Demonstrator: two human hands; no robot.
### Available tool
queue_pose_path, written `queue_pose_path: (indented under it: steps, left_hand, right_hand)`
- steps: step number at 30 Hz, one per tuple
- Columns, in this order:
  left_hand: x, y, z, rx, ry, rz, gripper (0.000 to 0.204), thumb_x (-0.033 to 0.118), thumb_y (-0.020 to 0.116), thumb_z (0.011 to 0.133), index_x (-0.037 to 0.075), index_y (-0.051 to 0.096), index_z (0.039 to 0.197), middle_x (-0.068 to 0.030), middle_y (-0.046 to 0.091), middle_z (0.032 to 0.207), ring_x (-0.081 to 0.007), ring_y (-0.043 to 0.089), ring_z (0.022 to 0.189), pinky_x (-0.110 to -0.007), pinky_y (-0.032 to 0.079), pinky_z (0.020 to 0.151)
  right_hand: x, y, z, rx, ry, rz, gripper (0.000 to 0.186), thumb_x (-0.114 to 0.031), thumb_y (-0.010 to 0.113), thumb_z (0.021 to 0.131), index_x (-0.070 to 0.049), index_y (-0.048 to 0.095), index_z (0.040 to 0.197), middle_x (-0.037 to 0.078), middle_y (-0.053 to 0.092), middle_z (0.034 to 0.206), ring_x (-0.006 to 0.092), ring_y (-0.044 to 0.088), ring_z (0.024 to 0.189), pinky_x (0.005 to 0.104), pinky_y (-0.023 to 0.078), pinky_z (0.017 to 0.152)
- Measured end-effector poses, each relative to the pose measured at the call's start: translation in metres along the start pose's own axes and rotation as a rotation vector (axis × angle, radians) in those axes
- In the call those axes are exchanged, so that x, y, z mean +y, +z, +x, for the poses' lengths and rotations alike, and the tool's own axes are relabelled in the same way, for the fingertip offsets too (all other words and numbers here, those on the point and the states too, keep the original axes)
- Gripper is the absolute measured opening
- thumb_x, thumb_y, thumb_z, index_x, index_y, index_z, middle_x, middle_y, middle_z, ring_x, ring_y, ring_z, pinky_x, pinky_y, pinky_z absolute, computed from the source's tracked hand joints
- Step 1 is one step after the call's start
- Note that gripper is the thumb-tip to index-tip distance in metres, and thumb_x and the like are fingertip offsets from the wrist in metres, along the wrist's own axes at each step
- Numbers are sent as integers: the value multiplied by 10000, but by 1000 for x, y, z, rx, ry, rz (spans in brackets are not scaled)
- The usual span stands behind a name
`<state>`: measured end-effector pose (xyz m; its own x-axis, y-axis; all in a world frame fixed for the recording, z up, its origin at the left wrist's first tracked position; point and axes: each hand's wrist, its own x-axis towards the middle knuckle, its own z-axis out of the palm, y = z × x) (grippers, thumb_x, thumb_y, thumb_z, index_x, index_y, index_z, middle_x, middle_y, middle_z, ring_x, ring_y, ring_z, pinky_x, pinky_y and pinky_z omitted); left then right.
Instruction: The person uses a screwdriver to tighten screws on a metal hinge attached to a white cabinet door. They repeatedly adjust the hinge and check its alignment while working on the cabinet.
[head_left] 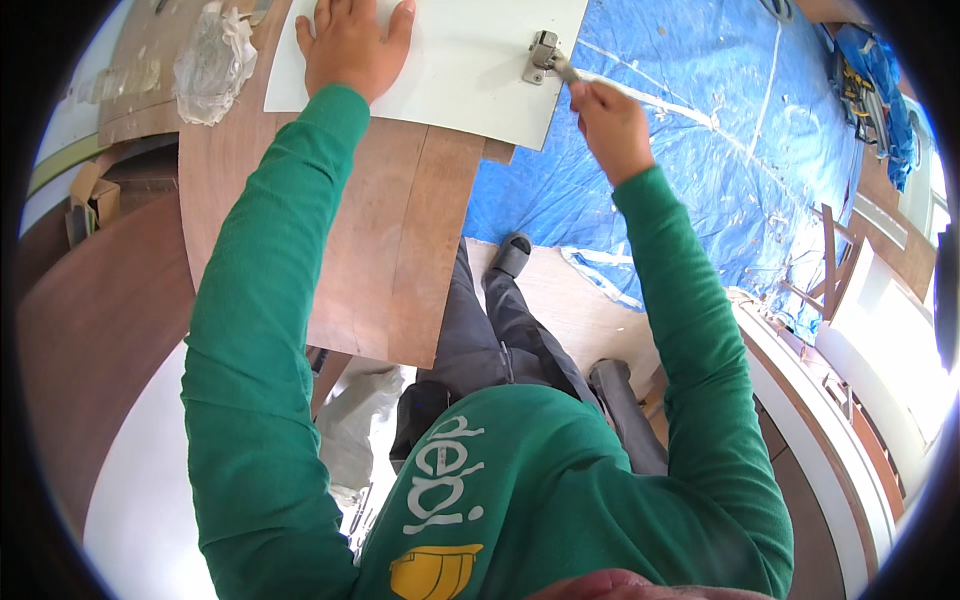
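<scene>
A white panel (455,75) lies flat on the brown wooden board. My left hand (352,45) rests on its surface, palm down with the fingers spread, tips partly cut off by the upper edge. Near the panel's right edge sits a metal cabinet hinge (541,58). Just right of it, my right hand (608,122) is closed, pinching a short, narrow greyish piece (566,70). The piece's far end meets the hinge; whether it is the hinge's own arm or a separate tool, I cannot tell.
The brown wooden board (375,240) carries the panel and reaches toward me. Crumpled clear plastic (215,65) lies at the far left. A blue tarp (690,190) with scattered debris covers the floor to the right. Tools hang from a blue bag (880,100). My sandaled foot (513,255) stands by the board.
</scene>
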<state>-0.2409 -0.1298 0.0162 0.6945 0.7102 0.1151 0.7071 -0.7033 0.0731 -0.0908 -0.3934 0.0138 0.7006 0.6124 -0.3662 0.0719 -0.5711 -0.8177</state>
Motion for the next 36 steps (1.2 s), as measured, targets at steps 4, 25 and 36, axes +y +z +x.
queue_pose_path:
  steps: [4, 25, 36]
  left_hand:
    - [-2, 3, -1, 55, 14, -10, 674, 453, 487, 1041, 7, 405, 1540, -211, 334, 1643, -355, 270, 1535, -536, 162, 1265]
    - [-20, 30, 5, 225, 84, -62, 720, 641, 423, 1018, 181, 410, 1572, -111, 336, 1668, -283, 250, 1561, -565, 138, 1257]
    - [-23, 38, 3, 199, 72, -58, 726, 640, 421, 1017, 186, 392, 1583, -102, 313, 1680, -281, 239, 1564, -566, 136, 1258]
  right_hand:
    - [11, -1, -7, 6, -55, -35, 368, -312, 623, 1039, -16, 664, 824, -20, 497, 619, 63, 422, 561, 270, 350, 513]
    - [-13, 0, 13, -6, -15, 11, 365, -325, 605, 1027, 5, 651, 877, 126, 539, 657, 213, 459, 618, 403, 439, 608]
    - [-4, 3, 7, 32, -15, -20, 357, -318, 609, 1026, 6, 657, 885, 133, 550, 657, 212, 459, 613, 398, 440, 606]
